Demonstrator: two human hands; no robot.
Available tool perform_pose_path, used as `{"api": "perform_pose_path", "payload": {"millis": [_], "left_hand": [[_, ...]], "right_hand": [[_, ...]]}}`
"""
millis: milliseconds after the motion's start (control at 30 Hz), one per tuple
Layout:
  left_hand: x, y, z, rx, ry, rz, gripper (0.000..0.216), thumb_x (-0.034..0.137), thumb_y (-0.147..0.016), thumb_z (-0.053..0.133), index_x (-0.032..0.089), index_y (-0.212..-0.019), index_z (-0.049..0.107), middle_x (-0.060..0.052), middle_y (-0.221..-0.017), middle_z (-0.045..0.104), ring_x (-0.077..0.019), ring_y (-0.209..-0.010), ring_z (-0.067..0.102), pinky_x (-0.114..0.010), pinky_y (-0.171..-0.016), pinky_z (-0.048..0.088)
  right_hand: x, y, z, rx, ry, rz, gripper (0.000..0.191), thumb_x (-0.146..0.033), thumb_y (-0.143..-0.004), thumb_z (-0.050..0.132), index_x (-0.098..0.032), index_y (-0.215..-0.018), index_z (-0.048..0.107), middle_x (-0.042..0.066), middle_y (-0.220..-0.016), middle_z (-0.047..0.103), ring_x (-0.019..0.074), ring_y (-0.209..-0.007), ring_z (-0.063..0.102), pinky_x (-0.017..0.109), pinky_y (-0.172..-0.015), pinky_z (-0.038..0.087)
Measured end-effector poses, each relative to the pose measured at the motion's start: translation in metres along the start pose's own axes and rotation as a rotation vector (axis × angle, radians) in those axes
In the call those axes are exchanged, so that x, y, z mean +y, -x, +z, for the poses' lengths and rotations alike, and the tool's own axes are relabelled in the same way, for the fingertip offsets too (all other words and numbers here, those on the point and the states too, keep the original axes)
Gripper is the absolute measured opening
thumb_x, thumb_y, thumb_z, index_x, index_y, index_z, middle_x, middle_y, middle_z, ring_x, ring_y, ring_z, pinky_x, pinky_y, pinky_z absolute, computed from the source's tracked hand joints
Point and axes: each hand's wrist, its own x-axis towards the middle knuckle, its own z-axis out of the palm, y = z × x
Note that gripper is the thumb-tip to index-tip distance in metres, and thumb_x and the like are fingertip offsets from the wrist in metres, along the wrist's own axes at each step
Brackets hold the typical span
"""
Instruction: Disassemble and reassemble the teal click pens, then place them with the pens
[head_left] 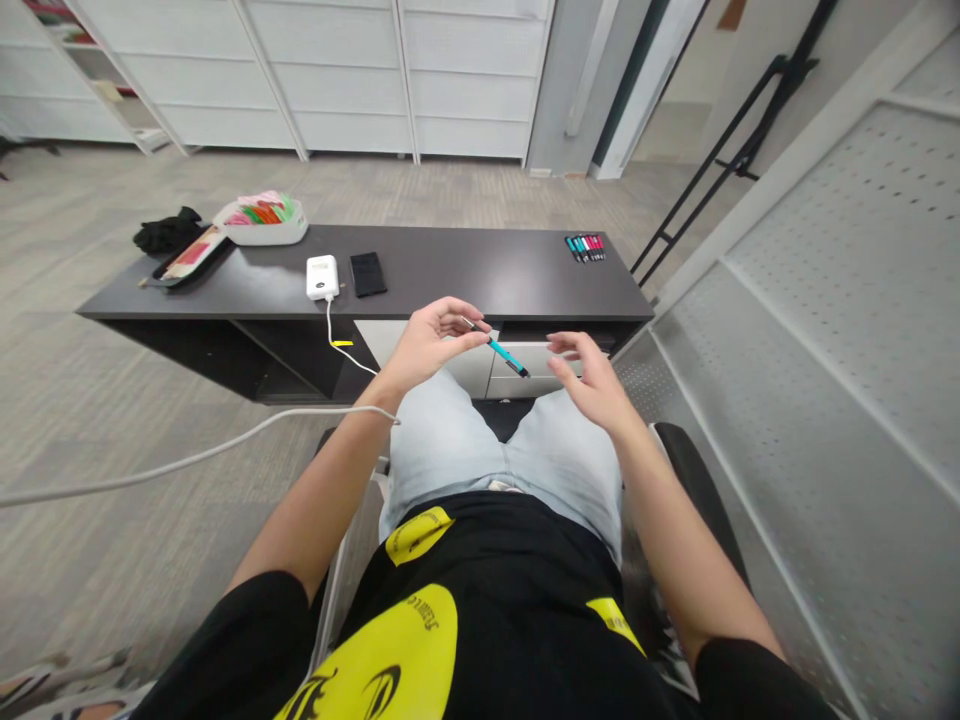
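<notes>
A teal pen (508,356) with dark ends is pinched between the thumb and fingers of my left hand (435,343), above my lap in front of the cabinet. It slants down toward the right. My right hand (589,375) is a short way to the right of the pen, apart from it, with thumb and fingers spread and nothing in them. On the far right of the dark cabinet top lies a row of several pens (585,248), teal at the left and red or pink at the right.
On the cabinet top (450,265) are a black pouch-like item (367,274) and a white device (322,278) with a cable. At the left are a white tub (262,232) of colourful packets, a black tray (184,272) and black cloth (166,232). A perforated panel (847,300) stands right.
</notes>
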Motion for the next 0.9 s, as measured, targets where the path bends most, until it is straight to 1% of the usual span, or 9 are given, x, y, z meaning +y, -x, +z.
{"api": "perform_pose_path", "payload": {"millis": [67, 167, 200, 267, 333, 433, 533, 700, 900], "left_hand": [[0.008, 0.003, 0.004, -0.009, 0.013, 0.02, 0.041, 0.043, -0.081, 0.106, 0.026, -0.106, 0.079, -0.006, -0.105, 0.092, -0.0309, -0.103, 0.09, -0.05, -0.101, 0.072], [0.013, 0.005, 0.008, 0.007, 0.073, 0.063, 0.044, 0.048, -0.078, 0.111, 0.027, -0.102, 0.08, -0.004, -0.103, 0.091, -0.028, -0.096, 0.088, -0.047, -0.095, 0.071], [0.015, 0.005, 0.009, 0.013, 0.097, 0.078, 0.046, 0.051, -0.076, 0.113, 0.028, -0.1, 0.082, -0.004, -0.102, 0.091, -0.0279, -0.094, 0.088, -0.047, -0.093, 0.071], [0.018, 0.006, 0.01, 0.015, 0.132, 0.107, 0.047, 0.057, -0.074, 0.115, 0.03, -0.097, 0.085, -0.004, -0.099, 0.091, -0.0286, -0.093, 0.087, -0.046, -0.09, 0.071], [0.023, 0.008, 0.012, 0.005, 0.145, 0.137, 0.044, 0.065, -0.079, 0.112, 0.032, -0.098, 0.09, -0.005, -0.099, 0.091, -0.0287, -0.093, 0.086, -0.047, -0.089, 0.071], [0.035, 0.012, 0.014, -0.016, 0.141, 0.179, 0.045, 0.077, -0.091, 0.1, 0.034, -0.105, 0.097, -0.006, -0.103, 0.092, -0.0268, -0.086, 0.082, -0.047, -0.085, 0.071], [0.044, 0.016, 0.017, -0.039, 0.147, 0.207, 0.048, 0.081, -0.094, 0.096, 0.037, -0.112, 0.098, -0.006, -0.102, 0.091, -0.0249, -0.08, 0.078, -0.046, -0.08, 0.07], [0.05, 0.018, 0.021, -0.049, 0.19, 0.218, 0.059, 0.083, -0.092, 0.097, 0.029, -0.113, 0.096, -0.007, -0.1, 0.09, -0.0213, -0.076, 0.075, -0.04, -0.077, 0.068], [0.044, 0.014, 0.022, 0.023, 0.242, 0.218, 0.063, 0.082, -0.09, 0.099, 0.021, -0.104, 0.089, -0.008, -0.101, 0.087, -0.0182, -0.08, 0.076, -0.033, -0.08, 0.067]], "right_hand": [[-0.02, -0.013, 0.023, -0.113, -0.142, -0.03, 0.046, -0.078, -0.109, 0.071, -0.039, -0.132, 0.074, 0.011, -0.137, 0.08, 0.0365, -0.131, 0.077, 0.057, -0.117, 0.064], [-0.045, -0.021, 0.048, -0.239, -0.376, 0.013, 0.052, -0.088, -0.108, 0.068, -0.037, -0.12, 0.076, 0.006, -0.11, 0.079, 0.03, -0.099, 0.077, 0.049, -0.094, 0.066], [-0.052, -0.021, 0.054, -0.246, -0.431, 0.031, 0.054, -0.088, -0.109, 0.067, -0.035, -0.112, 0.076, 0.005, -0.098, 0.074, 0.027, -0.087, 0.071, 0.045, -0.084, 0.063], [-0.064, -0.018, 0.062, -0.222, -0.533, 0.069, 0.057, -0.088, -0.108, 0.069, -0.032, -0.098, 0.073, 0.001, -0.079, 0.056, 0.0221, -0.07, 0.053, 0.039, -0.067, 0.048], [-0.073, -0.015, 0.067, -0.202, -0.637, 0.114, 0.059, -0.088, -0.105, 0.073, -0.031, -0.09, 0.07, -0.003, -0.071, 0.041, 0.019, -0.062, 0.035, 0.037, -0.06, 0.032], [-0.082, -0.011, 0.067, -0.204, -0.756, 0.163, 0.059, -0.088, -0.101, 0.078, -0.031, -0.089, 0.07, -0.006, -0.07, 0.029, 0.0169, -0.061, 0.019, 0.036, -0.061, 0.019], [-0.089, -0.009, 0.064, -0.222, -0.811, 0.162, 0.056, -0.084, -0.101, 0.08, -0.03, -0.09, 0.072, -0.007, -0.069, 0.025, 0.0164, -0.062, 0.014, 0.036, -0.062, 0.015], [-0.101, -0.006, 0.062, -0.262, -0.835, 0.153, 0.055, -0.081, -0.103, 0.079, -0.029, -0.089, 0.073, -0.008, -0.068, 0.024, 0.0155, -0.061, 0.013, 0.036, -0.062, 0.014], [-0.11, -0.011, 0.063, -0.23, -0.761, 0.142, 0.062, -0.091, -0.095, 0.08, -0.031, -0.086, 0.066, -0.007, -0.065, 0.028, 0.0162, -0.061, 0.017, 0.036, -0.062, 0.018]]}}
